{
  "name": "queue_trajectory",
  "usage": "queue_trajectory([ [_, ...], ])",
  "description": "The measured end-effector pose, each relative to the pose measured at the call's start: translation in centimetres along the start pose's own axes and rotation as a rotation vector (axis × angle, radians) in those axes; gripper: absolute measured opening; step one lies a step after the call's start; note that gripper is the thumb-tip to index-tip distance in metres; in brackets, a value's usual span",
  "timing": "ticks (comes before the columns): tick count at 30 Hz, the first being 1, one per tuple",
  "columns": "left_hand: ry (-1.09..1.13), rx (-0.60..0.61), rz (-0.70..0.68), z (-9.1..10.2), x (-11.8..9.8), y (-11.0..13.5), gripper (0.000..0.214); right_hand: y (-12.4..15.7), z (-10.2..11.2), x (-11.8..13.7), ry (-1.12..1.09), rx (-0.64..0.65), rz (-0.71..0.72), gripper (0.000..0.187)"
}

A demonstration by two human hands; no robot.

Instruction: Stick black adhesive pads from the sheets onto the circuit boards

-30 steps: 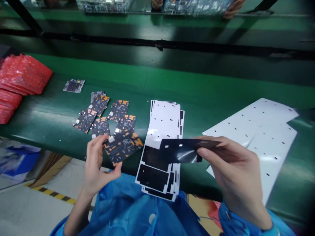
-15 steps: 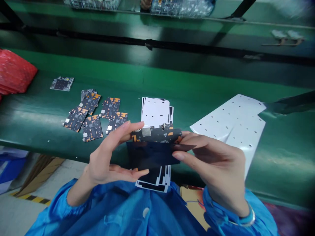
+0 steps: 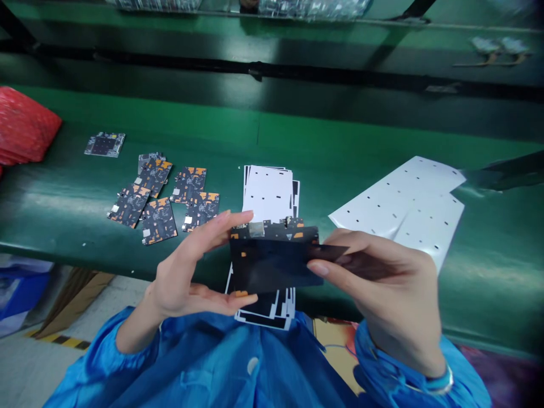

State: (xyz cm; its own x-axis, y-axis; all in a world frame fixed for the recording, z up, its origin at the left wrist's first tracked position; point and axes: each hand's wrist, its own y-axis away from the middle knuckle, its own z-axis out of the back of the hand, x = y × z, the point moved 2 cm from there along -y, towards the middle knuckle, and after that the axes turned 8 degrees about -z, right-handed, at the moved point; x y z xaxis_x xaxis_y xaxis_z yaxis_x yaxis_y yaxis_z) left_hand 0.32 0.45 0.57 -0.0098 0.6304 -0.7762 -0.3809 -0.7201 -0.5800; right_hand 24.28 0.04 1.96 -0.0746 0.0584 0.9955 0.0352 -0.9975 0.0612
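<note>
My left hand grips a dark circuit board by its opposite edges, thumb at the near edge and fingers at the far edge. Over most of the board lies a thin black film. My right hand pinches the film's right end between thumb and fingers, where a corner sticks up. Only the board's far strip, with a silver connector and orange patches, shows plainly. Below and beyond the board is a stack of white cut sheets with black pieces, partly hidden by my hands and the board.
Several circuit boards lie at the left on the green table, and another board sits farther back. A red plastic bag is at the far left. White sheeting with small holes lies at the right. A shelf runs along the back.
My right hand has moved a little to the right with the film. The film now reaches farther up over the board, leaving a narrower strip bare. My left hand has barely moved.
</note>
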Motion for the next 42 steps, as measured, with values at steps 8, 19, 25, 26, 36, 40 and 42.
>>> queue_trajectory([
  [8, -0.036, -0.008, -0.030, -0.1, 0.3, 0.2, 0.106, 0.0, -0.1, 0.3, -0.004, -0.016, -0.022, 0.015],
  [19, -0.058, -0.007, -0.042, -0.1, 0.5, 0.2, 0.103, -0.2, -0.1, 0.4, -0.017, -0.031, 0.008, 0.017],
  [25, -0.129, -0.002, -0.094, 0.0, 0.6, -0.1, 0.100, -0.3, -0.1, 0.2, 0.022, -0.022, 0.050, 0.021],
  [26, -0.182, 0.011, -0.124, 0.1, 0.5, -0.3, 0.094, -0.2, -0.2, 0.2, 0.051, -0.019, 0.071, 0.021],
  [36, -0.424, 0.457, -0.214, 1.1, 0.7, -2.3, 0.041, -1.7, 0.9, -0.9, 1.172, -0.226, 0.548, 0.060],
  [40, -0.505, 0.326, -0.175, 3.1, 6.0, -7.8, 0.030, -2.2, 0.6, -4.4, 1.016, 0.002, 0.428, 0.057],
  [42, -0.564, 0.245, 0.051, 4.1, 9.7, -10.7, 0.048, -2.0, -0.8, -6.6, 0.972, 0.205, 0.409, 0.095],
])
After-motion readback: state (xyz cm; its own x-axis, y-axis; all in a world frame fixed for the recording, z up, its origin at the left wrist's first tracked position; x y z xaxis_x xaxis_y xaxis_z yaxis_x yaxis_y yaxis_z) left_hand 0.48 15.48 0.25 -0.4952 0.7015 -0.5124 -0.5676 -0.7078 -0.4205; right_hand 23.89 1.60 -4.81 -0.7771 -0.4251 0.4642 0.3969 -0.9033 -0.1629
